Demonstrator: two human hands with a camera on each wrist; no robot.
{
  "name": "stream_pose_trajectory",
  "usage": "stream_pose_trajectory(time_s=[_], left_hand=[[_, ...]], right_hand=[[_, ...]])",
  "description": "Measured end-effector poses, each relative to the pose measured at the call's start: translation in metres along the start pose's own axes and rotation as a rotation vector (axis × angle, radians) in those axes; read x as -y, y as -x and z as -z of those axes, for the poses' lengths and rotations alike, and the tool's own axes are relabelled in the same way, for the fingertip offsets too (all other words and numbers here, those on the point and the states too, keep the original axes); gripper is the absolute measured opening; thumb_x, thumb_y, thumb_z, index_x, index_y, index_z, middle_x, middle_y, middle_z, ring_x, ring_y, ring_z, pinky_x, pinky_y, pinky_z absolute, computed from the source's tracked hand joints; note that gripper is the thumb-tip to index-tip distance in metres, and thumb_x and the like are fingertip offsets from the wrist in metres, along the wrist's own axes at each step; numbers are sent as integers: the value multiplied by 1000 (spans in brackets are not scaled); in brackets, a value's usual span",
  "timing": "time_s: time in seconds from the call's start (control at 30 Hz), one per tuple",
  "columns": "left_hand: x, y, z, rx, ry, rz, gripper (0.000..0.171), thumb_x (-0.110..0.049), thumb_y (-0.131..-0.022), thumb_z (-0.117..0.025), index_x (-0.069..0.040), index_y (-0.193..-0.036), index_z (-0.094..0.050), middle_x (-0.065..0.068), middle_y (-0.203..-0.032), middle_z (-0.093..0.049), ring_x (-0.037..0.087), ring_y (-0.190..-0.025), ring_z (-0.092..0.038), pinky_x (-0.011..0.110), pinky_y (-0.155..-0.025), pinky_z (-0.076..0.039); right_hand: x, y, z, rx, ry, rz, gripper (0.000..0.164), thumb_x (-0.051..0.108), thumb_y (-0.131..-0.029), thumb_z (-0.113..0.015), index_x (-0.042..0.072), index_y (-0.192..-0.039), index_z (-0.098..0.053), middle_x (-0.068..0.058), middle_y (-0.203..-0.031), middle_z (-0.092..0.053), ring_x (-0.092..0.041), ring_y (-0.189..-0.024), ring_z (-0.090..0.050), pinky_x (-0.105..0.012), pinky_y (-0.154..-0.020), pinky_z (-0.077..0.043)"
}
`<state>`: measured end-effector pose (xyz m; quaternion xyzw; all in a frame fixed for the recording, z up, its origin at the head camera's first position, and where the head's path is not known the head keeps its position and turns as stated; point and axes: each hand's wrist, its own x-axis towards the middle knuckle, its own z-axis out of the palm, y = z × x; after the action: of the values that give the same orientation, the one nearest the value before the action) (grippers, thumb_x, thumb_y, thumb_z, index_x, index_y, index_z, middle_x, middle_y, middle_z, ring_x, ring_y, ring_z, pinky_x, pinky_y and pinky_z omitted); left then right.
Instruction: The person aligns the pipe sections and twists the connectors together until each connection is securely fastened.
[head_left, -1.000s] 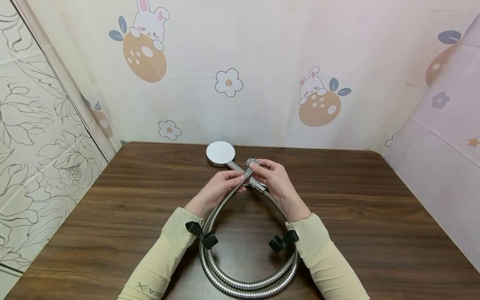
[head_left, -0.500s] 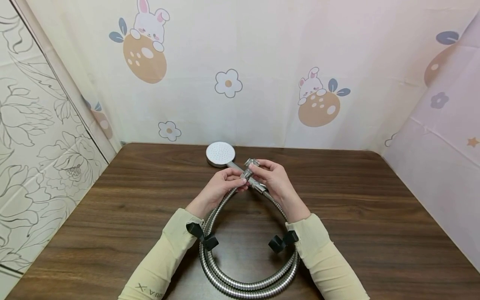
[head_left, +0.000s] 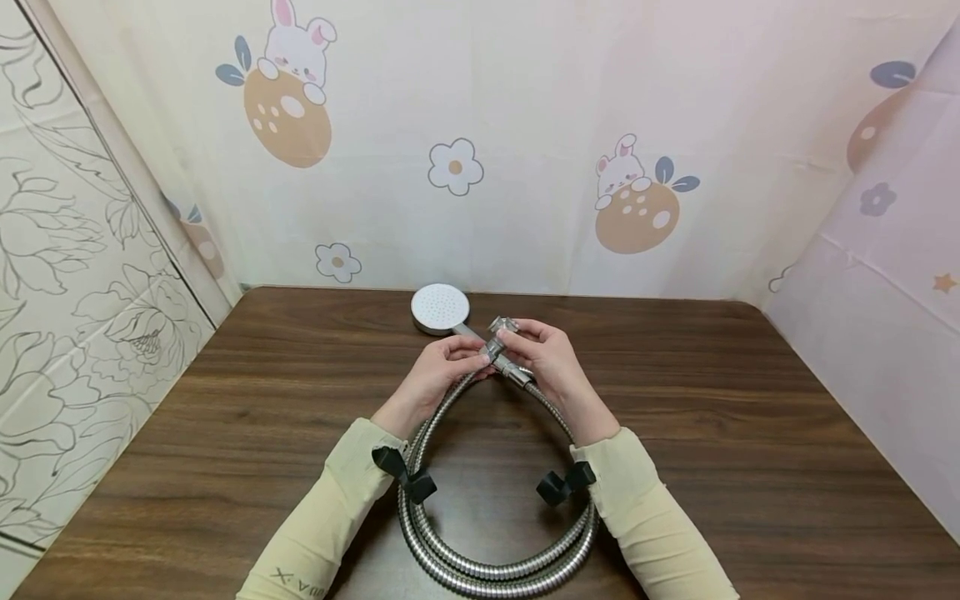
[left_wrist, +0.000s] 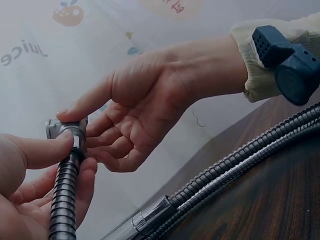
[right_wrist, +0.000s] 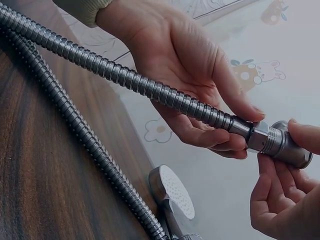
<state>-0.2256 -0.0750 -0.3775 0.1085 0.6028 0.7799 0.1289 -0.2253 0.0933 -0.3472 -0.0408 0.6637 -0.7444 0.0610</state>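
Observation:
A chrome fitting (right_wrist: 291,150) sits at one end of a ribbed metal shower hose (head_left: 431,533), joined by a faceted nut (right_wrist: 257,137) with some thread showing. My left hand (head_left: 437,373) pinches the hose end at this nut between thumb and fingers. Opposite it, my right hand (head_left: 551,362) holds the chrome fitting, thumb on its near side and fingers behind. The hose lies coiled in a loop below both hands. Its other end runs to the handle of a white-faced shower head (head_left: 440,308), lying just beyond the hands; the left fingers partly cover the handle.
All of this is on a dark wood table (head_left: 712,400). A curtain (head_left: 540,100) printed with rabbits and flowers hangs along the far edge, with another patterned panel (head_left: 82,250) at the left. Black wrist cameras (head_left: 566,483) hang over the coil.
My left fingers have shifted slightly right, up against the nut, and adjusted their grip. The right hand, fitting, coil and shower head stay nearly in place.

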Motion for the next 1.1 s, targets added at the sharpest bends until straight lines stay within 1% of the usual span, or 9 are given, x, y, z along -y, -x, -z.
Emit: stream_pose_trajectory(time_s=[0.07,0.13,0.27,0.4,0.53,0.67,0.83,0.93,1.1], left_hand=[[1,0,-1,-35,-5,-1,29,8,-82,-58,13,-109,-51,1,-80,-63,10,-74,-63,38,-85,-51],[2,0,-1,-57,-21,-10,29,8,-80,-60,12,-107,-52,0,-79,-63,9,-74,-63,39,-86,-51],[3,-1,-2,-71,-49,-18,30,7,-79,-62,12,-108,-53,0,-80,-63,7,-74,-61,29,-78,-53],[2,-1,-2,-27,-84,-11,32,5,-82,-59,15,-112,-51,4,-86,-63,7,-74,-62,27,-78,-53],[1,1,0,80,-109,5,28,2,-88,-53,16,-113,-49,14,-88,-66,10,-72,-64,32,-78,-53],[0,1,1,157,-112,6,24,-3,-91,-50,12,-111,-48,17,-89,-66,12,-73,-65,37,-79,-53],[-2,2,2,165,-58,13,24,-8,-95,-45,11,-109,-49,16,-90,-66,14,-77,-66,37,-83,-52],[-2,3,2,157,-9,14,24,-7,-95,-43,12,-109,-48,15,-89,-66,15,-78,-66,31,-80,-53],[-2,3,2,105,20,-16,26,0,-92,-48,16,-113,-46,9,-85,-65,14,-77,-66,27,-75,-54]], right_hand=[[0,0,-1,-6,-1,-2,33,7,-87,-59,-8,-116,-51,6,-84,-64,-4,-76,-61,-27,-77,-52],[-1,1,-2,-7,2,1,33,6,-87,-60,-8,-115,-52,6,-83,-64,-4,-76,-61,-27,-77,-52],[0,1,-1,-2,11,10,33,7,-86,-60,-8,-115,-52,6,-82,-65,-4,-75,-61,-25,-74,-53],[1,1,0,3,15,15,34,7,-86,-61,-8,-116,-52,7,-81,-65,-4,-73,-61,-19,-67,-52],[1,1,0,0,15,12,34,6,-86,-61,-9,-115,-51,7,-79,-64,-4,-72,-60,-18,-66,-51],[1,1,0,-2,20,16,33,6,-86,-61,-8,-114,-52,6,-78,-64,-4,-70,-59,-18,-65,-51],[1,2,1,-4,14,18,29,6,-87,-59,-7,-112,-53,7,-74,-62,-4,-64,-57,-18,-62,-50],[2,1,1,0,10,19,29,6,-87,-59,-7,-112,-53,7,-74,-63,-4,-64,-57,-19,-62,-50],[2,0,0,8,27,31,32,8,-86,-60,-8,-113,-53,7,-76,-64,-5,-69,-59,-22,-67,-52]])
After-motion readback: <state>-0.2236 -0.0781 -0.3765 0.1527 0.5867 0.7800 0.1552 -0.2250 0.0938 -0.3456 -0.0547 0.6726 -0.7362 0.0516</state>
